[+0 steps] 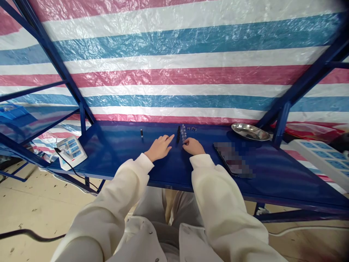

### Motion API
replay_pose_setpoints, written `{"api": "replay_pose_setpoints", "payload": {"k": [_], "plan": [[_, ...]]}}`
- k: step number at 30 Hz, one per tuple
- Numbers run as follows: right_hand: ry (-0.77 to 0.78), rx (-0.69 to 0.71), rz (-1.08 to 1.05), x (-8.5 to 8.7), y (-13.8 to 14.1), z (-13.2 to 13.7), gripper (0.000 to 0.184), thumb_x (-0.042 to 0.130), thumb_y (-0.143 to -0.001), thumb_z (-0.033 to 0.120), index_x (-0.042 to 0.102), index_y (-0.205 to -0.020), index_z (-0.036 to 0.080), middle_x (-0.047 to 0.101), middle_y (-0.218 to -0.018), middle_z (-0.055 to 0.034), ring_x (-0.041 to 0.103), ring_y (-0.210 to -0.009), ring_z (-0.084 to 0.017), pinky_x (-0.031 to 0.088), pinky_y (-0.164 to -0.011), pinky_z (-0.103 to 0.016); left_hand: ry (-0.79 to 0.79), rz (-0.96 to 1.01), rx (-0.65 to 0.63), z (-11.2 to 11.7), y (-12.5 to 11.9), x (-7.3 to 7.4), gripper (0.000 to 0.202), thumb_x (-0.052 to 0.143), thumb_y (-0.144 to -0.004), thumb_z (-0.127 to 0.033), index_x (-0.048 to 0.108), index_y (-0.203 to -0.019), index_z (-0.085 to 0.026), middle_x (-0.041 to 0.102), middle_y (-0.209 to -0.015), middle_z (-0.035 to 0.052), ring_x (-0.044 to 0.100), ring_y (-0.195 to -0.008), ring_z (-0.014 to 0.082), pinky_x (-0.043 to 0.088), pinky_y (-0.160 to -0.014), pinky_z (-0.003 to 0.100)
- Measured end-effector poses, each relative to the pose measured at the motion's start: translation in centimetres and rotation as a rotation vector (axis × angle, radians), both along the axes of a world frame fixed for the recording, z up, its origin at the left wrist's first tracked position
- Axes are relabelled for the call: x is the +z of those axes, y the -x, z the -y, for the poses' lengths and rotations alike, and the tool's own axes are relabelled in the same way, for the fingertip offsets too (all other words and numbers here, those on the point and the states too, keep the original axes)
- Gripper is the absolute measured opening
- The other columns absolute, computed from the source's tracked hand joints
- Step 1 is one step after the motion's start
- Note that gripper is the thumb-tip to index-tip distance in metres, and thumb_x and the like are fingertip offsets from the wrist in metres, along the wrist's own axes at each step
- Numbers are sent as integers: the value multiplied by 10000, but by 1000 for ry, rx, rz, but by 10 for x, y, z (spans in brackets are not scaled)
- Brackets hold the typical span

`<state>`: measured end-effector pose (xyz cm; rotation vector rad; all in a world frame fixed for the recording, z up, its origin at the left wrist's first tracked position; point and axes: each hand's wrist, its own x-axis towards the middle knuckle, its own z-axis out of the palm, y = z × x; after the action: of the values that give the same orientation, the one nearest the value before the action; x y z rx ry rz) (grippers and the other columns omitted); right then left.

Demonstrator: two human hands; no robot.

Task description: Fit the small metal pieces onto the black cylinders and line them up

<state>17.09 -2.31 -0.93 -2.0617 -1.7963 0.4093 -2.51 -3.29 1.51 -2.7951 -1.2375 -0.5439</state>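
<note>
My left hand (160, 147) lies flat on the blue shelf (122, 153), fingers stretched out toward a dark narrow holder (178, 134). My right hand (193, 146) is curled, its fingertips pinched at a cluster of small clear vials (183, 133) standing just right of the holder. What the fingers pinch is too small to name. A few tiny dark pieces (192, 128) lie behind the vials. A single small dark vial (141, 133) stands alone to the left of my left hand. Both arms are in white sleeves.
A round metal dish (250, 131) sits at the back right by a blue upright. A dark flat device (233, 160) lies right of my right hand. A white power strip (71, 151) with a cable rests on the shelf's left end. Striped tarpaulin hangs behind.
</note>
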Motion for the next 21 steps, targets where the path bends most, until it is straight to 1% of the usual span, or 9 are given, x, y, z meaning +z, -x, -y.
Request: {"api": "replay_pose_setpoints", "payload": {"k": [4, 7, 10, 13, 17, 19, 21], "plan": [[-1, -8, 4, 0, 1, -1, 211, 554, -779, 280, 640, -929, 159, 666, -952, -79, 611, -905, -197, 420, -729, -271, -20, 10, 7, -6, -24, -18, 559, 475, -858, -233, 331, -1398, -209, 530, -1141, 116, 526, -991, 238, 452, -794, 333], [-5, -16, 10, 1, 2, -1, 211, 562, -787, 295, 643, -928, 159, 666, -939, -80, 614, -900, -194, 418, -714, -266, -20, 41, 39, -13, -33, -24, 527, 464, -861, -207, 363, -1378, -208, 522, -1125, 115, 525, -978, 235, 441, -784, 332], [-8, -18, 15, 1, 3, 0, 205, 564, -794, 288, 644, -930, 158, 667, -940, -82, 613, -908, -194, 416, -713, -263, -29, 42, 59, -16, -36, -24, 443, 429, -882, -184, 435, -1325, -203, 528, -1111, 112, 527, -965, 227, 429, -775, 329], [-10, -21, 25, 0, 4, 0, 206, 565, -802, 288, 642, -940, 155, 668, -940, -81, 614, -913, -193, 415, -717, -262, -55, 11, 74, -14, -35, -19, 358, 423, -896, -189, 507, -1243, -186, 550, -1087, 107, 525, -962, 224, 417, -769, 330], [-23, -29, 41, -1, 5, -1, 209, 565, -809, 294, 639, -948, 156, 669, -942, -81, 613, -901, -192, 413, -714, -264, -76, 1, 102, -14, -31, -15, 184, 502, -865, -192, 608, -1014, -169, 580, -1034, 96, 531, -949, 225, 410, -769, 334], [-34, -35, 48, -2, 6, -1, 197, 555, -815, 291, 641, -936, 161, 669, -941, -80, 612, -892, -193, 410, -706, -267, -54, 49, 100, -15, -29, -16, 118, 521, -856, -189, 616, -923, -168, 591, -999, 92, 539, -930, 222, 415, -770, 340], [-48, -34, 55, -2, 7, -1, 181, 541, -821, 273, 644, -923, 165, 669, -934, -78, 609, -885, -191, 404, -700, -266, -32, 162, 104, -18, -26, -19, 83, 543, -845, -190, 611, -888, -171, 602, -972, 81, 547, -919, 216, 425, -780, 343]]}}
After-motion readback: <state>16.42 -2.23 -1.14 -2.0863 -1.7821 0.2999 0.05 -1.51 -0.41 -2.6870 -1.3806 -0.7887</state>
